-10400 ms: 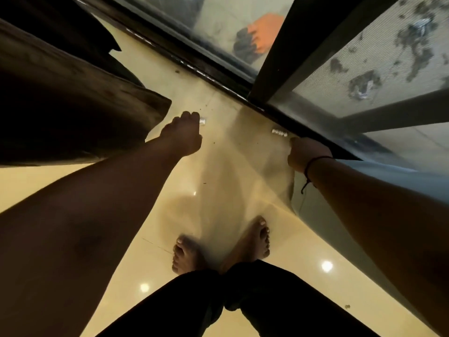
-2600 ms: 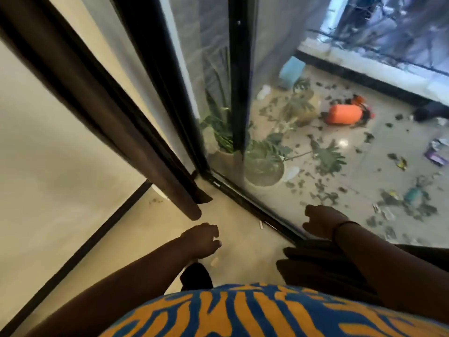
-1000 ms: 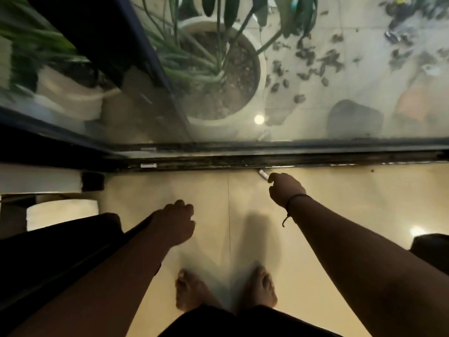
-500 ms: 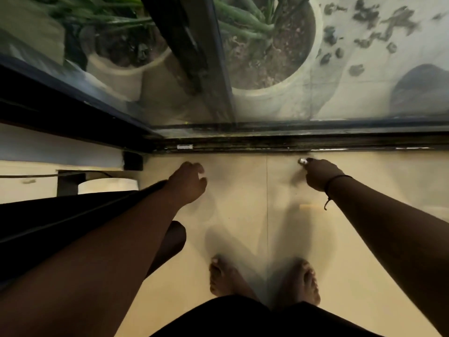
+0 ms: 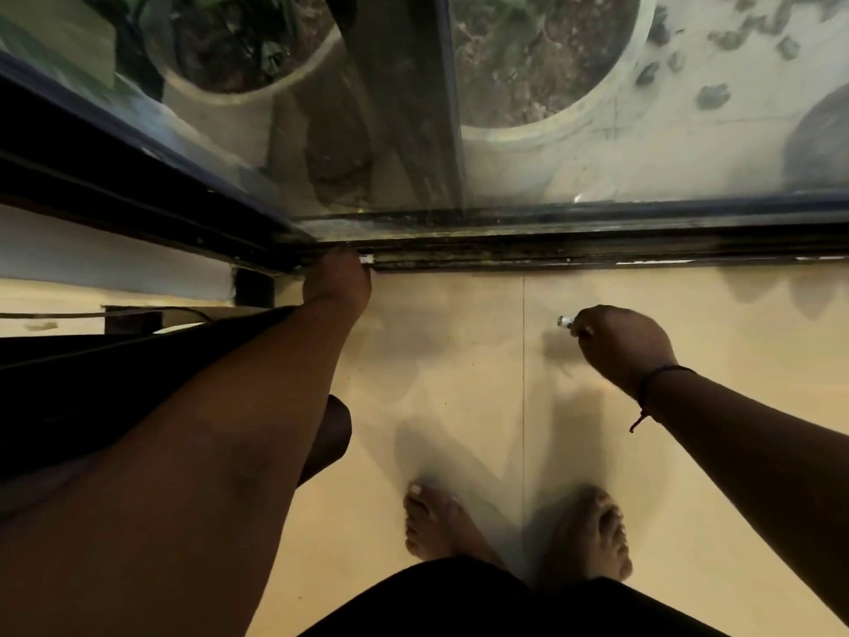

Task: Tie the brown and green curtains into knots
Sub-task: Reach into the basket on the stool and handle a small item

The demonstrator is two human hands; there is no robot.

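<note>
Looking straight down, the view takes in a person's two bare feet (image 5: 514, 531) on a pale tiled floor (image 5: 459, 360) beside a sliding glass door. The left hand (image 5: 337, 280) reaches far toward the dark door track (image 5: 551, 250), its fingers curled, with a small pale thing showing at the fingertips; whether they grip it I cannot tell. The right hand (image 5: 620, 342), a dark cord round its wrist, is clenched on a small shiny object (image 5: 565, 321) that pokes out to the left. A dark curtain (image 5: 115, 383) lies along the left side, under and beside the left forearm, its lower end hanging near the left foot. Beyond the glass stand two round plant pots (image 5: 551, 117).
</note>
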